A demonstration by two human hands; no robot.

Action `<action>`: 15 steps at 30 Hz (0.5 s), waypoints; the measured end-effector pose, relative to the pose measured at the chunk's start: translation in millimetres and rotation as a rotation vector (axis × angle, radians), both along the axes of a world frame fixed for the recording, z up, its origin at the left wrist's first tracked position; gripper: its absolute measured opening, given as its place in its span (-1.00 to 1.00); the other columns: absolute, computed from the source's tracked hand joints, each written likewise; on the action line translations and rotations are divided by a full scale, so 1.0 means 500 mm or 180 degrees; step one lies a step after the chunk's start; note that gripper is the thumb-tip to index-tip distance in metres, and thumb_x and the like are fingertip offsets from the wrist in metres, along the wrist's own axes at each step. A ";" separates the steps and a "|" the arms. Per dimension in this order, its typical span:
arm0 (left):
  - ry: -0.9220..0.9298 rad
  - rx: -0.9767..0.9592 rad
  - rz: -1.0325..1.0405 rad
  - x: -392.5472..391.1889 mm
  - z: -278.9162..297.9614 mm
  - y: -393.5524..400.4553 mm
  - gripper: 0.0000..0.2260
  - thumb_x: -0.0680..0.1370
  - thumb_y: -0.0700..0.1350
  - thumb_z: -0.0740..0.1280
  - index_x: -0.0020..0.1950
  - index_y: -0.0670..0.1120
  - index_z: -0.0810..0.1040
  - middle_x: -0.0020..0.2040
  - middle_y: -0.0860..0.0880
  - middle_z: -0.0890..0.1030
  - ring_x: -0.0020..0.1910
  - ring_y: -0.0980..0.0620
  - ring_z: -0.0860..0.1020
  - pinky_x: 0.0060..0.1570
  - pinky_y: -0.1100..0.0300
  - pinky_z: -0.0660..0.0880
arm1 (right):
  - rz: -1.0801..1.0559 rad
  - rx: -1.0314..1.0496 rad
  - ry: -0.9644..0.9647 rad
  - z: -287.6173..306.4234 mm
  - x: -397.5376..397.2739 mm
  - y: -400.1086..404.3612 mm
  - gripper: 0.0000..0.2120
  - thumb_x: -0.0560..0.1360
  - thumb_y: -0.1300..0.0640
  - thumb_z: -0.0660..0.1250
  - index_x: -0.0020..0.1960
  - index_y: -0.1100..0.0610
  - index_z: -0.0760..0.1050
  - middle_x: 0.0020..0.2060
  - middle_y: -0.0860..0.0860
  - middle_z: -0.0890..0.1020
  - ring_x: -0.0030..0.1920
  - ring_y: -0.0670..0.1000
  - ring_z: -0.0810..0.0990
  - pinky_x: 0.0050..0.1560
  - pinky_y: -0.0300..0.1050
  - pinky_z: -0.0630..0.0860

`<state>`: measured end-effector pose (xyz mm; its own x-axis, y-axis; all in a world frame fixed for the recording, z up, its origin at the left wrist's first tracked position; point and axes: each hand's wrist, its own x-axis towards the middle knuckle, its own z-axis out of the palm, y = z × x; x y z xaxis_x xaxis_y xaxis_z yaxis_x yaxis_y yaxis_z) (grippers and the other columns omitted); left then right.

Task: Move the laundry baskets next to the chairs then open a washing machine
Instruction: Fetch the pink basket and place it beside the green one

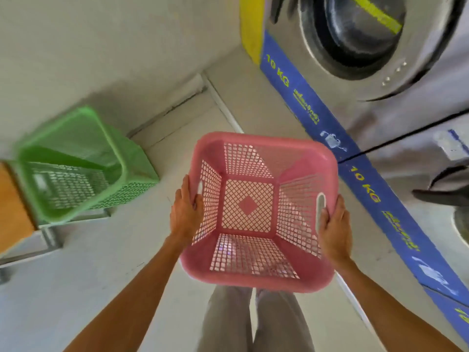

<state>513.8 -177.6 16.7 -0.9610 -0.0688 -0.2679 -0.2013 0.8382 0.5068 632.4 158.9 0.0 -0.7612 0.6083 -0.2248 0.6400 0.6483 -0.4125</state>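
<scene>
I hold an empty pink laundry basket (256, 280) in the air in front of me, over the pale floor. My left hand (185, 212) grips its left rim at the handle slot and my right hand (333, 224) grips the right rim by the other handle slot. A green laundry basket (106, 138) stands on the floor at the left, against the wall and beside the orange wooden seat of a chair (12, 207). A silver washing machine (355, 36) with its round door shut stands at the upper right.
A blue strip marked 10 KG (304, 105) runs along the base of the machines on the right. A second machine (431, 174) sits nearer on the right edge. The chair's metal legs (50, 237) rest on the floor at the left. My legs are below the basket.
</scene>
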 end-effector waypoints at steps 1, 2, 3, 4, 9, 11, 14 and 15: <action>0.0042 0.0030 0.0125 -0.013 0.006 -0.039 -0.46 0.65 0.01 0.17 0.59 0.04 0.06 0.26 -0.15 0.49 0.01 -0.03 0.53 -0.11 0.00 0.53 | 0.0187 -0.0001 0.0066 0.007 -0.049 -0.024 -0.42 0.63 -0.09 0.08 0.54 0.19 0.14 0.12 0.34 0.49 -0.06 0.40 0.59 -0.22 0.17 0.55; 0.0079 0.0065 0.0251 -0.026 0.010 -0.077 -0.46 0.64 -0.01 0.18 0.59 0.02 0.07 0.25 -0.16 0.50 0.00 -0.03 0.53 -0.12 0.01 0.52 | 0.0378 -0.0017 0.0121 0.013 -0.097 -0.050 -0.42 0.63 -0.10 0.06 0.55 0.18 0.13 0.12 0.33 0.49 -0.06 0.39 0.59 -0.22 0.15 0.55; 0.0127 0.0084 0.0377 -0.038 0.014 -0.112 -0.46 0.64 -0.02 0.18 0.59 0.00 0.08 0.24 -0.17 0.51 0.00 -0.04 0.53 -0.12 0.03 0.50 | 0.0555 -0.0007 0.0163 0.018 -0.146 -0.075 -0.42 0.63 -0.10 0.06 0.55 0.17 0.12 0.13 0.32 0.49 -0.06 0.38 0.59 -0.21 0.14 0.54; 0.0178 0.0090 0.0495 -0.049 0.016 -0.146 -0.46 0.64 -0.04 0.19 0.59 -0.03 0.09 0.23 -0.18 0.51 0.00 -0.06 0.54 -0.13 0.04 0.48 | 0.0701 0.0019 0.0189 0.023 -0.194 -0.099 -0.43 0.64 -0.08 0.08 0.56 0.17 0.12 0.12 0.31 0.49 -0.06 0.37 0.58 -0.19 0.14 0.54; 0.0555 0.0125 0.0901 -0.117 0.032 -0.279 -0.48 0.64 -0.12 0.21 0.57 -0.16 0.14 0.10 -0.20 0.54 -0.15 -0.03 0.51 -0.25 0.03 0.50 | 0.1296 0.0047 0.0263 0.053 -0.408 -0.218 -0.46 0.65 0.00 0.15 0.57 0.14 0.13 0.15 0.29 0.49 -0.03 0.35 0.58 -0.12 0.16 0.54; 0.0599 0.0170 0.1034 -0.152 0.034 -0.319 -0.49 0.64 -0.10 0.18 0.57 -0.15 0.13 0.07 -0.19 0.53 -0.21 -0.04 0.53 -0.33 -0.02 0.54 | 0.1482 0.0069 0.0336 0.062 -0.486 -0.256 -0.46 0.64 0.02 0.17 0.56 0.14 0.14 0.13 0.29 0.50 -0.03 0.35 0.58 -0.15 0.14 0.53; 0.0597 0.0213 0.1187 -0.210 0.035 -0.361 -0.49 0.63 -0.12 0.18 0.56 -0.17 0.12 0.10 -0.21 0.51 -0.15 -0.09 0.53 -0.26 -0.09 0.56 | 0.1654 0.0077 0.0336 0.065 -0.598 -0.302 -0.46 0.63 0.02 0.19 0.54 0.13 0.15 0.15 0.27 0.51 0.01 0.32 0.58 -0.12 0.14 0.54; 0.0559 0.0230 0.1212 -0.233 0.034 -0.373 -0.47 0.63 -0.14 0.19 0.56 -0.18 0.11 0.11 -0.22 0.50 -0.13 -0.09 0.53 -0.23 -0.08 0.56 | 0.1693 0.0076 0.0346 0.062 -0.635 -0.315 -0.46 0.62 0.02 0.20 0.54 0.13 0.15 0.15 0.27 0.52 0.01 0.31 0.58 -0.13 0.12 0.53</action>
